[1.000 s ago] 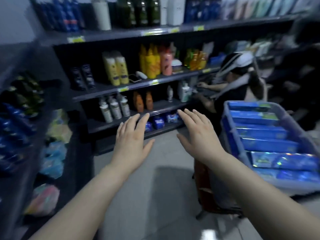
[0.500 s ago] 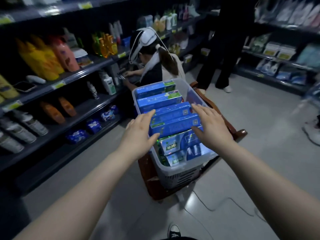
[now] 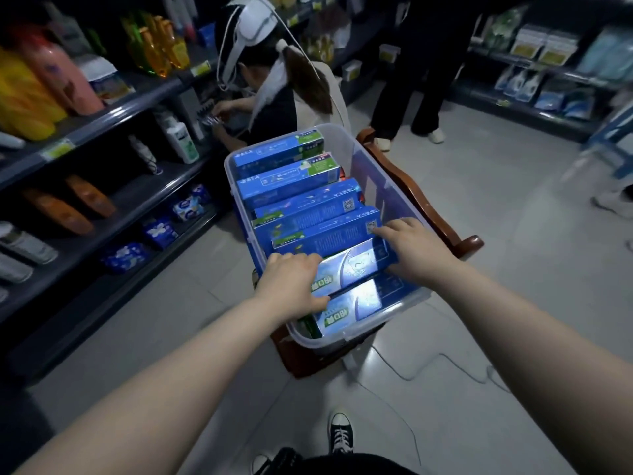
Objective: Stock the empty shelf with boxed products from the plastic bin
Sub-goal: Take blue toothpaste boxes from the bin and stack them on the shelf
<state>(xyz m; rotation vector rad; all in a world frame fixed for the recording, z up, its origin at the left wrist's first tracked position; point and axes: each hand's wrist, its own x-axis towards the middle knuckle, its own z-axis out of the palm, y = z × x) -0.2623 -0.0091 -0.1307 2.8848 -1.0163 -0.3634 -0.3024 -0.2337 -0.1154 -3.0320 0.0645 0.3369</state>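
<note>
A clear plastic bin (image 3: 387,190) sits on a wooden chair in the aisle, filled with several long blue boxes standing on edge. Both my hands are inside it at the near end. My left hand (image 3: 291,282) grips the left end of a shiny blue box (image 3: 352,265), fingers curled over its top edge. My right hand (image 3: 411,248) grips the same box's right end. A second shiny box (image 3: 352,305) lies just in front of it, against the bin's near wall.
Dark shelves (image 3: 113,108) with bottles and blue packs run along the left. A crouching person (image 3: 274,84) with a headset works at that shelf behind the bin. Another person's legs (image 3: 407,108) stand beyond. The wooden chair (image 3: 414,200) carries the bin. A cable (image 3: 428,368) trails on the floor.
My view swung from the shelf to the bin. Both hands dropped from hovering open above the boxes into the bin and closed on the ends of the shiny blue box.
</note>
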